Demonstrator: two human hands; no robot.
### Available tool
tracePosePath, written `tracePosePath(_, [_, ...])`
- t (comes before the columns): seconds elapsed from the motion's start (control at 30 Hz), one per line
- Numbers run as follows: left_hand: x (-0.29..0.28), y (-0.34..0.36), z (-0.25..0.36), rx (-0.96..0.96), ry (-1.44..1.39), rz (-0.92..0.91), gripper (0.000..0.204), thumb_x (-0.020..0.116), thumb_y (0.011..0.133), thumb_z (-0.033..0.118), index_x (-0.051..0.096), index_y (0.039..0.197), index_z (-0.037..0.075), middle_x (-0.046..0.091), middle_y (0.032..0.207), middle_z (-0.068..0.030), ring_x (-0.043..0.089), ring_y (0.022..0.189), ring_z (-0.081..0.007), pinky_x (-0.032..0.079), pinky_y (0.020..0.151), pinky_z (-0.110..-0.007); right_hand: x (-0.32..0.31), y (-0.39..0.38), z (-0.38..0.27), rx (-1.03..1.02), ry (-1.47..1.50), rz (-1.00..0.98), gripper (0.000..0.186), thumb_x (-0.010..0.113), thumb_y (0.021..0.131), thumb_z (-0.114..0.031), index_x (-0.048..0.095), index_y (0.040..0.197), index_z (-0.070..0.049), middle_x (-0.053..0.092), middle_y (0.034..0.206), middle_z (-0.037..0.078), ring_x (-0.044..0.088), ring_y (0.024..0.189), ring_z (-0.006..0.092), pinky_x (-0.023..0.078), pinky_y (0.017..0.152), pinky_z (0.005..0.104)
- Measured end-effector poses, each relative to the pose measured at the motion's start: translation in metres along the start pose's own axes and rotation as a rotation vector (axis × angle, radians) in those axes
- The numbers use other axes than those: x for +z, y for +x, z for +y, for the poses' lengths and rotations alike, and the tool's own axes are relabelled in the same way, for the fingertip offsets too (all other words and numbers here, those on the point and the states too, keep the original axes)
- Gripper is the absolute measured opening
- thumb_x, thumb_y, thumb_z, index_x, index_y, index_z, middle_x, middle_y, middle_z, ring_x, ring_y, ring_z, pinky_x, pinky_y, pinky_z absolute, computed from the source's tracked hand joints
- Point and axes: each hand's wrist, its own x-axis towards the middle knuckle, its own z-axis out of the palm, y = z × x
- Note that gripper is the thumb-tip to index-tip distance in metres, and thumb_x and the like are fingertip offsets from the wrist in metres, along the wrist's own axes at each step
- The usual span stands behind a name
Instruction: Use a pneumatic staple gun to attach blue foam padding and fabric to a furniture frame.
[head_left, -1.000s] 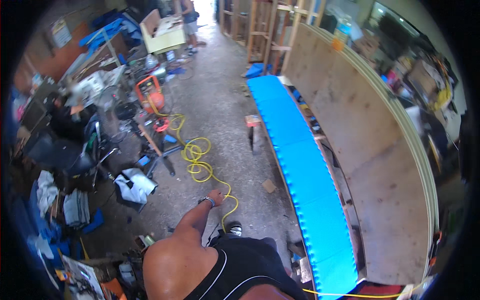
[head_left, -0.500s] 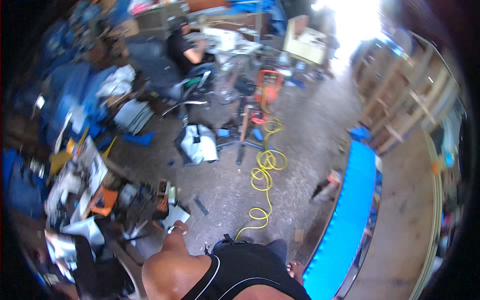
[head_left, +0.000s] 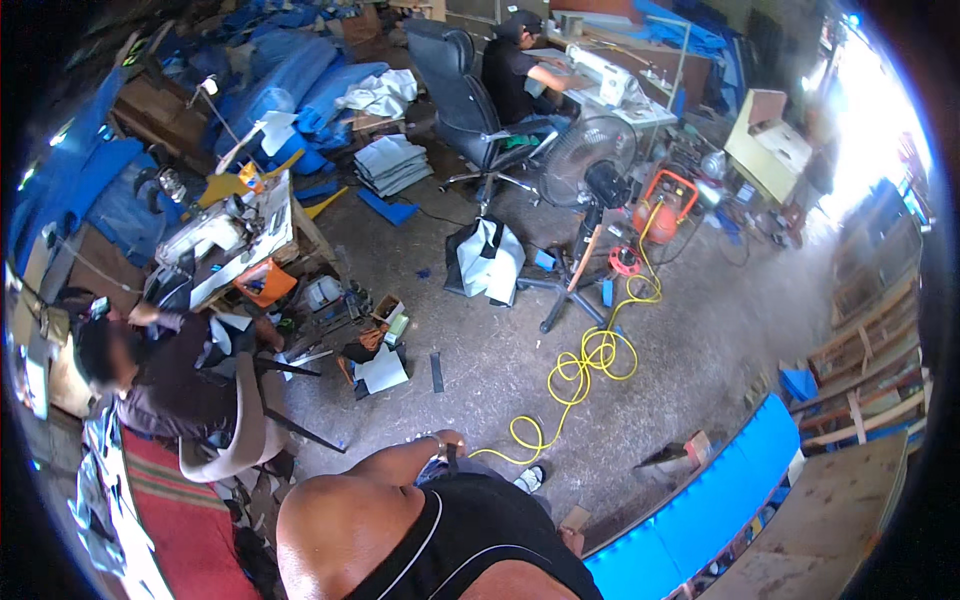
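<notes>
My left hand (head_left: 452,440) hangs in front of my waist, with a band on its wrist. Its fingers are too small and foreshortened to make out. Beyond it, a yellow hose (head_left: 525,455) lies in loops on the floor and passes out of sight behind my body. Low at my right side, only a bit of my right hand (head_left: 572,541) shows, its fingers hidden. Nearest to it is a long bright-blue padded panel (head_left: 700,495); whether the two touch, I cannot tell.
At left, a person (head_left: 170,375) sits on a chair by a sewing machine (head_left: 205,230). Another person (head_left: 510,75) works at a far sewing table. A pedestal fan (head_left: 588,165), an orange compressor (head_left: 660,210) and a black office chair (head_left: 450,90) stand ahead. Wooden frames (head_left: 865,350) line the right.
The view has turned left, bringing the seated person at left into fuller sight. My left hand has come from out at my left side to before my waist.
</notes>
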Motion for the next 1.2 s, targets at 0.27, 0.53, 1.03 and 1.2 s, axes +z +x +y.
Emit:
tracePosePath(0.27, [-0.028, 0.032, -0.011, 0.03, 0.049, 0.838, 0.028, 0.059, 0.091, 0.031, 0.078, 0.1, 0.011, 0.075, 0.099, -0.0196, 0.073, 0.094, -0.04, 0.057, 0.082, -0.053, -0.11, 0.037, 0.101, 0.802, 0.957, -0.435, 0.014, 0.057, 0.093, -0.028, 0.069, 0.091, -0.02, 0.067, 0.087, 0.004, 0.067, 0.083, 0.0253, 0.049, 0.062, 0.0445])
tracePosePath(0.53, [0.037, -0.024, 0.004, -0.449, -0.142, 0.433, 0.042, 0.057, 0.092, 0.043, 0.078, 0.09, 0.006, 0.074, 0.1, -0.0251, 0.072, 0.097, -0.0423, 0.055, 0.088, -0.057, -0.065, 0.09, 0.203, 0.598, 0.963, -0.122, 0.013, 0.062, 0.092, -0.029, 0.071, 0.092, -0.021, 0.068, 0.093, 0.002, 0.069, 0.098, 0.0245, 0.054, 0.072, 0.0459])
tracePosePath(1.03, [-0.019, 0.024, -0.073, -0.297, -0.049, 0.166, 0.04, 0.057, 0.09, 0.04, 0.081, 0.098, 0.01, 0.076, 0.108, -0.0219, 0.074, 0.098, -0.043, 0.057, 0.092, -0.052, -0.118, 0.2, 0.052, 0.56, 0.736, -0.176, 0.017, 0.064, 0.093, -0.023, 0.071, 0.101, -0.009, 0.069, 0.082, 0.006, 0.065, 0.065, 0.0234, 0.049, 0.05, 0.0361])
tracePosePath(1.2, [-0.102, 0.071, -0.119, -0.285, -0.11, 0.435, 0.036, 0.057, 0.092, 0.034, 0.081, 0.1, 0.008, 0.075, 0.104, -0.0255, 0.073, 0.1, -0.0431, 0.058, 0.093, -0.052, -0.147, 0.232, 0.05, 0.671, 1.186, -0.133, 0.007, 0.064, 0.095, -0.013, 0.068, 0.102, -0.013, 0.065, 0.08, 0.002, 0.059, 0.061, 0.0132, 0.041, 0.045, 0.0274])
